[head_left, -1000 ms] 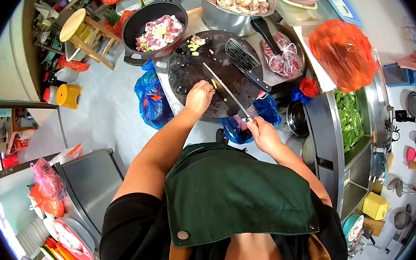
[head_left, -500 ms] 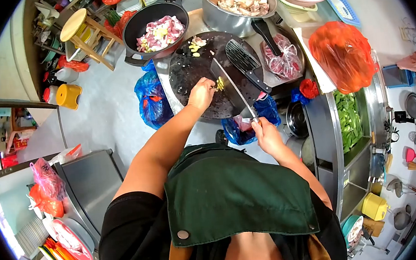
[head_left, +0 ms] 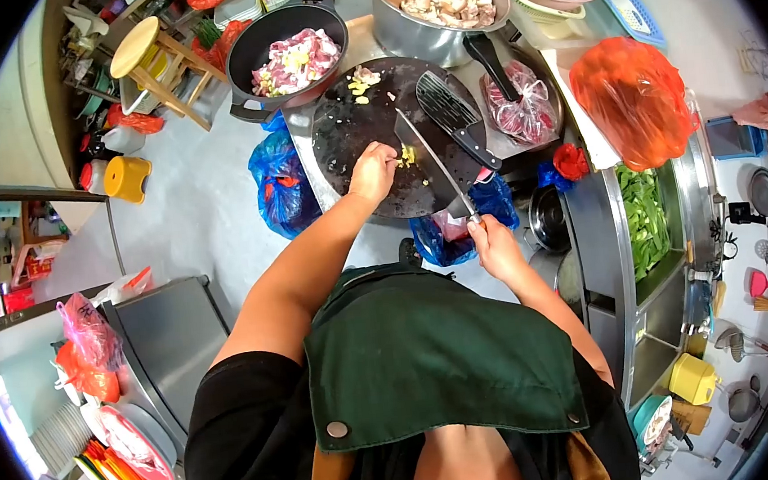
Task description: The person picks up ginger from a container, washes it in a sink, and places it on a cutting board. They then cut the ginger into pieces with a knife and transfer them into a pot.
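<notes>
My right hand (head_left: 494, 245) grips the handle of a cleaver (head_left: 438, 180), whose broad blade stands tilted over the round dark chopping board (head_left: 350, 152). On the board my left hand (head_left: 373, 170) has its fingers curled together; what they pinch, if anything, is hidden. Small chopped yellow pieces (head_left: 407, 155), perhaps ginger or garlic, lie between its fingertips and the blade. More yellow slices (head_left: 359, 88) rest near the board's far side. A second, black-bladed cleaver (head_left: 448, 109) lies flat on the board's right side, its black handle towards me.
Beyond the board stand a black pot (head_left: 244, 70) with raw meat and a steel pot (head_left: 441, 48) of meat pieces. Bagged red meat (head_left: 521, 107) lies to the right, near a red bag (head_left: 630, 103). Blue bags (head_left: 280, 180) hang beside the board. Green vegetables (head_left: 643, 224) fill a steel bin.
The cleaver has shifted slightly to the right and towards me with my right hand. The yellow pieces look a little more scattered. My left hand stays almost in place.
</notes>
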Demonstrator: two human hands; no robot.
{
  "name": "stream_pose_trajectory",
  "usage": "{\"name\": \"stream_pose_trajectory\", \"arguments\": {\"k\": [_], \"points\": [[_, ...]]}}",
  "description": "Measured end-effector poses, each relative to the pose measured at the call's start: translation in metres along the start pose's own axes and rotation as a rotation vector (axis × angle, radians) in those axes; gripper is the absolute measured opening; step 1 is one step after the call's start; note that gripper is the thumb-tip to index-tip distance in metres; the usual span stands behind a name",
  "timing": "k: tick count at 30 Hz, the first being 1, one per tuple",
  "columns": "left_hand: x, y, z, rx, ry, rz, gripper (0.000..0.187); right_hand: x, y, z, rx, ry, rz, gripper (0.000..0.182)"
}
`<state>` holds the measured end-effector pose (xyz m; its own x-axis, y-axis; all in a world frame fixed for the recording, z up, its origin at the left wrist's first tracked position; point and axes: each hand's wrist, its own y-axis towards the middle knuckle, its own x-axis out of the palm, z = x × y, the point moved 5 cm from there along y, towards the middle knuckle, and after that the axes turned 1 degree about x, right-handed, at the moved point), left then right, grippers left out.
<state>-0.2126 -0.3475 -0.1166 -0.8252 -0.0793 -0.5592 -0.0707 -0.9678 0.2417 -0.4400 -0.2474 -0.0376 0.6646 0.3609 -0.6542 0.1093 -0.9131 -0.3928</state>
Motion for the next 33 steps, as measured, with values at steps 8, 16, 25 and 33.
{"name": "stream_pose_trajectory", "arguments": {"k": [8, 16, 25, 33], "points": [[-0.007, -0.029, 0.08, 0.487, 0.33, -0.285, 0.053, -0.002, -0.021, 0.006, 0.274, 0.677, -0.107, 0.039], [0.011, -0.027, 0.04, 0.174, 0.25, -0.333, 0.069, -0.014, -0.044, 0.017, 0.292, 0.821, -0.095, 0.036], [-0.044, -0.022, 0.107, 0.562, 0.056, -0.278, 0.042, -0.041, -0.045, -0.018, -0.321, -0.409, 0.319, 0.03], [0.015, -0.006, 0.081, 0.151, 0.287, -0.688, 0.073, -0.052, -0.067, -0.007, -0.439, -0.526, 0.354, 0.032]]}}
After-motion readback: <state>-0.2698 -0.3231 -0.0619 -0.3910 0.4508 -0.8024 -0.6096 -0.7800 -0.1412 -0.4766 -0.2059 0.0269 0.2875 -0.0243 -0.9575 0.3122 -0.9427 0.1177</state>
